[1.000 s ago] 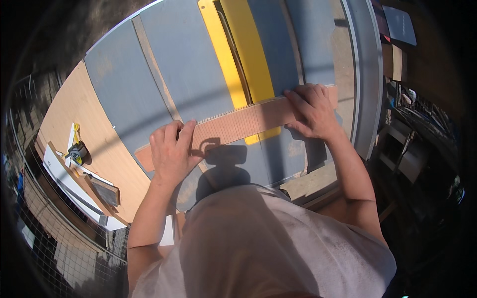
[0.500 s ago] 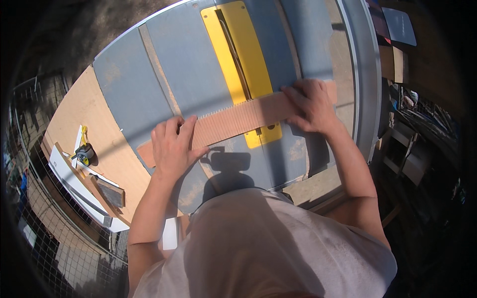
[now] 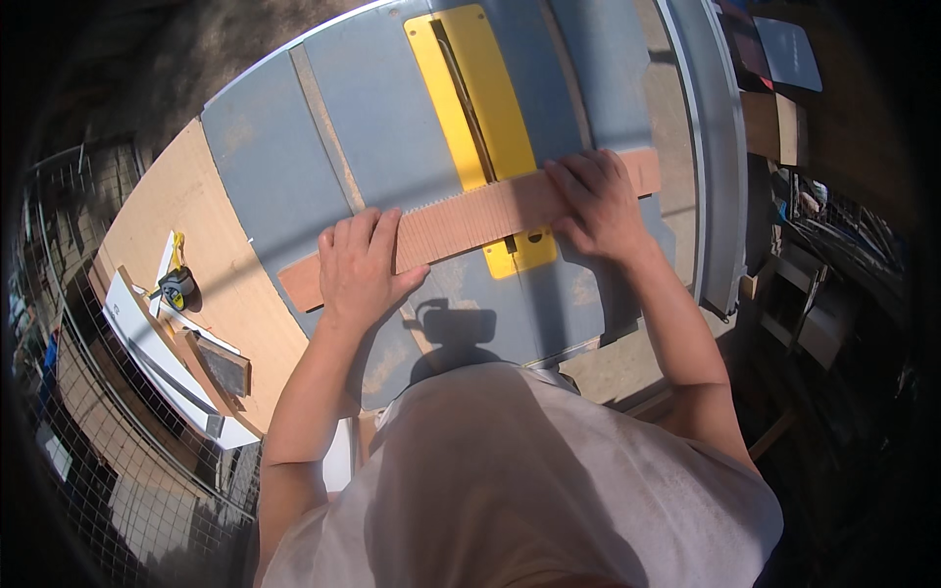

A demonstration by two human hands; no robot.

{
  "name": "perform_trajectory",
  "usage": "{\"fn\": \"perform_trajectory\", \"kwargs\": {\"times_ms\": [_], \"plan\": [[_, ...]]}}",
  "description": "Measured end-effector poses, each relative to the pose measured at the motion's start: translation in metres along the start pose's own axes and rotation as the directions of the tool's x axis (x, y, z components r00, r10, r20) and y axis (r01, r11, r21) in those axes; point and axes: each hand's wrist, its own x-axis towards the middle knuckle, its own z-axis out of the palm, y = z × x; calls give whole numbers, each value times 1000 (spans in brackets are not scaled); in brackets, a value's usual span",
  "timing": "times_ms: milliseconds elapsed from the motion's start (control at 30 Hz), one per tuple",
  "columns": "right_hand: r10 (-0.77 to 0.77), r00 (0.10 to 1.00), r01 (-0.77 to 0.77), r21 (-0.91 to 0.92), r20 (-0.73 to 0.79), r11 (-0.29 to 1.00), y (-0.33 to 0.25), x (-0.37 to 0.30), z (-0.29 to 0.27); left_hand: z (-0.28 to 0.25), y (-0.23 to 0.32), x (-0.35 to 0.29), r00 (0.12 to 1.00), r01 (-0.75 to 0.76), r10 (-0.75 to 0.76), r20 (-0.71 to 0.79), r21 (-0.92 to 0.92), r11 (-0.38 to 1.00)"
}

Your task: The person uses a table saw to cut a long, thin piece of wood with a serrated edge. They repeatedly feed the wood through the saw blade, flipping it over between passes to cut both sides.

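A reddish-brown wooden board [image 3: 461,225] with many narrow parallel cuts across its face lies crosswise on the grey-blue table saw top [image 3: 377,108]. It spans the yellow insert plate [image 3: 508,127], whose long slot runs under the board. My left hand [image 3: 361,269] grips the board's left part, fingers over the far edge and thumb at the near edge. Toward the right end my right hand [image 3: 598,206] holds it the same way, just right of the yellow plate. The far edge looks toothed where the cuts come through. What lies under the board is hidden.
A light plywood panel [image 3: 167,211] adjoins the saw table on the left. On it rest a yellow-and-black tape measure [image 3: 176,284] and a small wooden frame-like piece [image 3: 221,367]. A metal rail [image 3: 720,147] borders the right side. Wire mesh fencing [image 3: 127,412] stands at lower left.
Both hands have shifted slightly inward along the board, leaving more of each end uncovered. The board stays across the yellow plate, and the whole view has tilted a little.
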Motion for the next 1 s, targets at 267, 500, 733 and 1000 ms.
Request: {"fn": "perform_trajectory", "kwargs": {"times_ms": [267,500,733,1000], "plan": [[-40,999,40,3,-18,999,11,14,1,-4,-4,12,999,31,-29,-33,33,999],[-38,998,38,7,-54,999,20,35,2,-8,-13,28,998,68,-68,-8,72,995],[-94,987,89,-47,-128,995,36,44,16,-4,-19,40,990,118,-126,63,113,987],[-112,982,96,-110,-150,989,46,67,9,-29,-23,64,983,150,-163,78,154,977]]}}
